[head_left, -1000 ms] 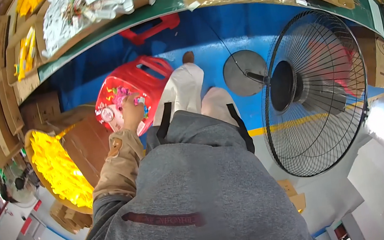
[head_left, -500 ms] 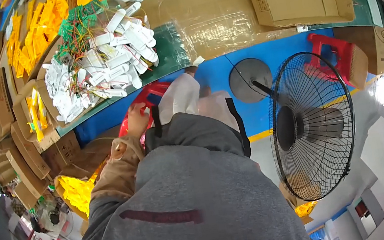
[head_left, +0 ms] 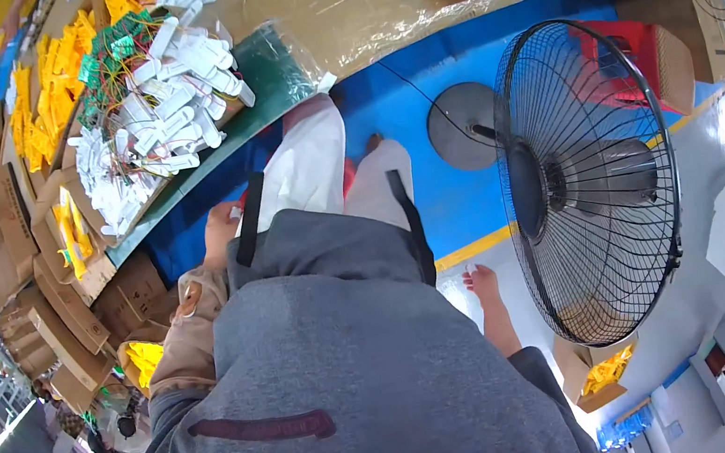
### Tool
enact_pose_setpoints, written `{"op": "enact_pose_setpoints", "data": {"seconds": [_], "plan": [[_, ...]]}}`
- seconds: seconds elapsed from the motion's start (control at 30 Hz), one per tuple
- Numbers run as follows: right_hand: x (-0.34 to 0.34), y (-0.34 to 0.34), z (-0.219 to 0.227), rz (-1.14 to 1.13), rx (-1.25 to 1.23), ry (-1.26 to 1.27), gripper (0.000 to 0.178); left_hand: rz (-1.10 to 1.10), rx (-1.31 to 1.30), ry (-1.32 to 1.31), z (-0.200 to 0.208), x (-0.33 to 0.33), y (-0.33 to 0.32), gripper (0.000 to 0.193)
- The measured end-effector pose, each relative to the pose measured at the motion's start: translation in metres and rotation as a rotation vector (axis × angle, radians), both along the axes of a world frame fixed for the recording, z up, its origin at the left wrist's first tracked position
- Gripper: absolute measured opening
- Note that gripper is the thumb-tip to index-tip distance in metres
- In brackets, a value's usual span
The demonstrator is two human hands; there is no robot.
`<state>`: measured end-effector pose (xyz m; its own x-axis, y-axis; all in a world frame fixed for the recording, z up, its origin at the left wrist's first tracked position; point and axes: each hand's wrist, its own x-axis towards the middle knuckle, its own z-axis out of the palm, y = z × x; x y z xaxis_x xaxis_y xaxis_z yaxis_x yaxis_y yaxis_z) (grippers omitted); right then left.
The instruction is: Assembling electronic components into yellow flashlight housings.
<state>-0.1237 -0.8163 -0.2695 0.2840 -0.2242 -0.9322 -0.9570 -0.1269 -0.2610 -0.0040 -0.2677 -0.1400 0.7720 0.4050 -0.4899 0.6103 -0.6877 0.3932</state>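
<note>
Presently, I see the left hand near the surface, the right hand near the black fan; whether their fingers grip anything, I can't tell.

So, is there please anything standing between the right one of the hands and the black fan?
Nothing visible stands between the right hand and the black fan; the grey floor shows in the gap.
</note>
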Motion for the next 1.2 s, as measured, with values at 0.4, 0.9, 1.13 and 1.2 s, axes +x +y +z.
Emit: {"op": "enact_pose_setpoints", "data": {"seconds": [0.4, 0.9, 1.13, 1.2], "plan": [[-0.030, 0.034, -0.048, 0.020, 0.168, 0.125, 0.015, -0.214, 0.182, -0.032, 0.071, 0.033, -0.013, 0.026], [0.127, 0.151, -0.120, 0.074, 0.171, -0.698, 0.018, -0.461, 0.154, -0.118, 0.070, -0.025, 0.042, 0.025], [0.088, 0.193, -0.031, 0.355, 0.054, -0.784, 0.022, -0.455, 0.259, -0.299, 0.013, -0.060, 0.066, 0.039], [0.082, 0.195, -0.031, 0.375, 0.019, -0.777, 0.023, -0.385, 0.323, -0.187, 0.008, -0.074, 0.067, 0.037]]}}
